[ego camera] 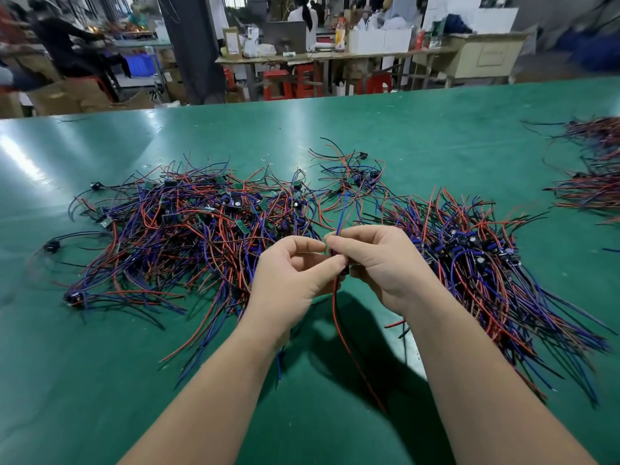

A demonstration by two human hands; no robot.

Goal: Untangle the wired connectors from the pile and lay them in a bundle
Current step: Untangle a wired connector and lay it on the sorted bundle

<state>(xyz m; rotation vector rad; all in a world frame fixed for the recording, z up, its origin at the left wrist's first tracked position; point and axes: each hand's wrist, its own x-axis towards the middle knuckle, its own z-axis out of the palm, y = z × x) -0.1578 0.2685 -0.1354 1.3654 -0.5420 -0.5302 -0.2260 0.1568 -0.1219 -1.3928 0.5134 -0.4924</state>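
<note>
So the wired connector (336, 297) was pinched between both hands, held up just over the green counter (100, 380) in the gap between the two big heaps. The left hand (292, 273) came in from the lower left with its fingers (310, 245) curled and the thumb pressed in toward the middle, and the right hand (379, 263) mirrored it from the other side, fingers (349, 241) curled tight on the same piece. The fingertips of both hands were basically touching. The connector body itself was mostly hidden in there. A blue lead stuck up out of the grip toward the far side, and a red and a black lead hung down from it toward the near edge. Both forearms were bare and angled in like a V. To the left sat the tangled pile (188, 229), a mess of red, blue and black wires with little green boards mixed in. To the right was the bundle (486, 263), wires lying roughly the same way, fanning out toward the near right. A smaller clump (355, 176) sat just beyond the hands, and another heap (593, 169) was off at the far right edge, well apart. Behind the counter there were cluttered tables (335, 57), red stools (275, 83) and a couple of people, all pretty blurry.
</note>
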